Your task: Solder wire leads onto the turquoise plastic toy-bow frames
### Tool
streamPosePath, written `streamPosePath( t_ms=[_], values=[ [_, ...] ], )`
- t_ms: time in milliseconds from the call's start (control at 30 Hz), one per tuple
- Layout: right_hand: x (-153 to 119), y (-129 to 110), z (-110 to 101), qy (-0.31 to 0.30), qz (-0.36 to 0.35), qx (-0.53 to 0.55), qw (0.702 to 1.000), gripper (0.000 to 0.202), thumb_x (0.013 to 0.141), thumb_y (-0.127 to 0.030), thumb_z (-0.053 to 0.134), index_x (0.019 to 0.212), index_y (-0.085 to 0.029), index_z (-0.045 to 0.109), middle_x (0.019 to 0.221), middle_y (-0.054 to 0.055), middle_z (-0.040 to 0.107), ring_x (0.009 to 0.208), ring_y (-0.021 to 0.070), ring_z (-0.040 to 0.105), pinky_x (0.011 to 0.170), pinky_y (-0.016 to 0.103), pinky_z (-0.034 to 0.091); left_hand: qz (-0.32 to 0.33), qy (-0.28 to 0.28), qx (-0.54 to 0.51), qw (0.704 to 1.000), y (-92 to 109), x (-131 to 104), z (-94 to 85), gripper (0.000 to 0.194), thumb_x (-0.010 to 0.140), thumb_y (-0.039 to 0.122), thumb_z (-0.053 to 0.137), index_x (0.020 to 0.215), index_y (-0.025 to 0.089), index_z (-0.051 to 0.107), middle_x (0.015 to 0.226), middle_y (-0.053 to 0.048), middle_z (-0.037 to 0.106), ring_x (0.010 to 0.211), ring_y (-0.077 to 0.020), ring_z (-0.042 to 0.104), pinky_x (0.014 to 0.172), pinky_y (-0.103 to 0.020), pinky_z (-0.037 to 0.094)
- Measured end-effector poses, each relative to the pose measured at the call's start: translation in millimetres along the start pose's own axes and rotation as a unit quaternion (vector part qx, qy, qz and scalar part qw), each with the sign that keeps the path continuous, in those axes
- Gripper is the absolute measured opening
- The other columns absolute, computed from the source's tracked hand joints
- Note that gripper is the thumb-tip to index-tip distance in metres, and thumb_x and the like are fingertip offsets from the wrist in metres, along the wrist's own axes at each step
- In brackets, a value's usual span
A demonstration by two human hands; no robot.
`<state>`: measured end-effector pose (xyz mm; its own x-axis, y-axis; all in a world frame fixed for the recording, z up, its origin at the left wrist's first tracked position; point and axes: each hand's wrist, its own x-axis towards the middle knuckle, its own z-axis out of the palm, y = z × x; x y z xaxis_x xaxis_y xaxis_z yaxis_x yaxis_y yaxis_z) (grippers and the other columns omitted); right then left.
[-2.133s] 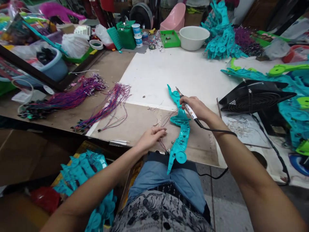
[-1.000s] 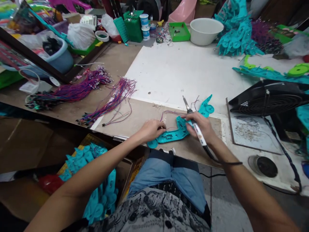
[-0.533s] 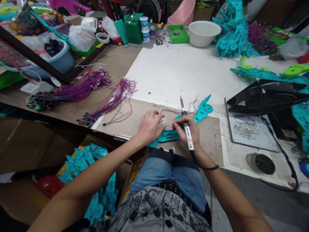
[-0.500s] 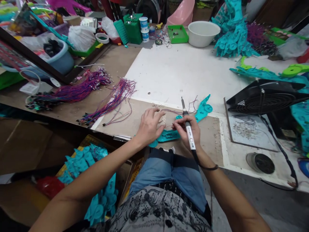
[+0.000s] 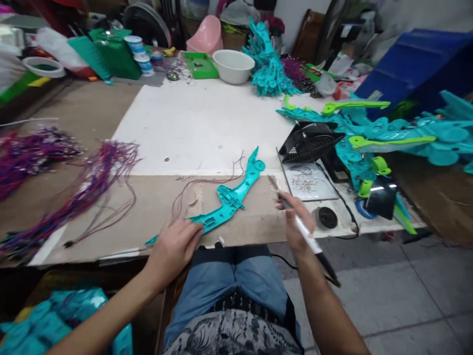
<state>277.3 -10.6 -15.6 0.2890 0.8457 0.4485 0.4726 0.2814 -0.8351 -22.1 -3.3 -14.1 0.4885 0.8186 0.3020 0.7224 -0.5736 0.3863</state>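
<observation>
A curved teal plastic piece (image 5: 242, 190) with a small round lobe lies on the brown work board. My left hand (image 5: 176, 245) is closed over its lower left end, fingertips on the plastic. Thin red and dark wires (image 5: 192, 182) loop from near those fingers up to the piece's upper end. To the right, apart from the piece, my right hand (image 5: 294, 235) grips a soldering iron (image 5: 309, 236) with a white handle. The iron's metal tip points up and left, over the board's right side.
Wire bundles (image 5: 86, 190) lie to the left. A black fan (image 5: 314, 143) stands at the right by a white tile (image 5: 312, 182) and a round tin (image 5: 325, 217). Teal and lime parts (image 5: 391, 133) are heaped beyond. A white basin (image 5: 233, 66) sits at the back.
The view has swung right. My right hand has moved the soldering iron away from the teal piece to the right. My left hand has come down onto the piece's left end.
</observation>
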Motion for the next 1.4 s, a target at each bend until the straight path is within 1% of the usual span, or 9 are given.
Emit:
streamPosePath(
  t_ms=[67,133,233,367,533,867,1033,1233,1400],
  values=[
    [10,19,-41,0.091,0.018,-0.057,0.994,0.032,0.087,-0.043,0.059,0.101,-0.018,0.072,0.091,0.007,0.072,0.072,0.0179,0.066,0.071,0.033,0.054,0.014,0.032,0.025,0.999,3,-12,17.4,0.015,0.094,0.022,0.049,0.088,0.020,0.063,0.082,-0.004,0.066,0.078,-0.0197,0.059,0.076,-0.034,0.042],
    [22,40,-73,0.194,0.059,-0.160,0.966,0.032,0.081,-0.045,0.062,0.090,-0.016,0.074,0.077,0.005,0.072,0.067,0.0196,0.067,0.068,0.033,0.054,0.013,0.069,0.036,0.997,6,-15,33.7,0.011,0.092,0.020,0.052,0.089,0.020,0.062,0.083,-0.005,0.066,0.079,-0.0207,0.059,0.076,-0.035,0.043],
    [40,67,-97,0.229,0.092,-0.241,0.939,0.034,0.077,-0.044,0.062,0.086,-0.014,0.075,0.080,0.009,0.074,0.073,0.0241,0.069,0.073,0.035,0.055,0.004,0.109,0.028,0.994,12,-8,51.1,0.008,0.091,0.019,0.054,0.090,0.020,0.061,0.082,-0.006,0.066,0.077,-0.0216,0.058,0.071,-0.035,0.043],
    [56,86,-102,0.205,0.095,-0.262,0.938,0.033,0.076,-0.042,0.060,0.084,-0.014,0.075,0.083,0.010,0.075,0.079,0.0258,0.070,0.078,0.037,0.054,-0.012,0.121,0.010,0.993,21,8,62.0,0.007,0.090,0.019,0.054,0.089,0.021,0.061,0.085,-0.005,0.067,0.078,-0.0218,0.059,0.071,-0.036,0.043],
    [62,88,-99,0.188,0.069,-0.263,0.944,0.032,0.078,-0.041,0.058,0.083,-0.014,0.074,0.082,0.010,0.075,0.078,0.0237,0.070,0.078,0.034,0.054,-0.027,0.121,-0.021,0.992,27,13,64.4,0.006,0.090,0.018,0.055,0.091,0.021,0.060,0.088,-0.006,0.067,0.081,-0.0220,0.060,0.074,-0.037,0.044],
    [66,96,-108,0.181,0.100,-0.249,0.946,0.036,0.076,-0.044,0.060,0.085,-0.013,0.075,0.080,0.010,0.074,0.072,0.0237,0.068,0.072,0.036,0.054,-0.049,0.138,-0.086,0.985,24,19,46.7,0.007,0.089,0.020,0.059,0.091,0.021,0.065,0.083,-0.003,0.070,0.079,-0.0197,0.063,0.076,-0.035,0.045],
    [45,58,-90,0.187,0.116,-0.203,0.954,0.032,0.078,-0.043,0.063,0.089,-0.016,0.075,0.071,0.005,0.071,0.064,0.0210,0.066,0.064,0.034,0.054,-0.146,0.125,-0.106,0.976,24,23,35.9,0.011,0.089,0.026,0.058,0.090,0.021,0.068,0.082,-0.002,0.071,0.079,-0.0189,0.064,0.080,-0.037,0.045],
    [-16,-7,-33,-0.075,0.001,-0.084,0.994,0.016,0.085,-0.027,0.062,0.096,-0.025,0.073,0.086,0.003,0.073,0.076,0.0205,0.068,0.074,0.037,0.056,-0.205,0.086,-0.063,0.973,31,27,41.5,0.011,0.088,0.023,0.058,0.083,0.021,0.067,0.080,-0.002,0.071,0.083,-0.0200,0.060,0.085,-0.040,0.039],
    [-40,-22,6,-0.124,-0.062,-0.015,0.990,0.027,0.084,-0.012,0.060,0.105,-0.027,0.069,0.092,0.003,0.072,0.084,0.0197,0.067,0.076,0.035,0.056,-0.199,0.124,-0.034,0.972,37,28,44.7,0.012,0.089,0.024,0.058,0.079,0.019,0.063,0.078,-0.001,0.069,0.080,-0.0190,0.059,0.087,-0.039,0.035]
  ],
)
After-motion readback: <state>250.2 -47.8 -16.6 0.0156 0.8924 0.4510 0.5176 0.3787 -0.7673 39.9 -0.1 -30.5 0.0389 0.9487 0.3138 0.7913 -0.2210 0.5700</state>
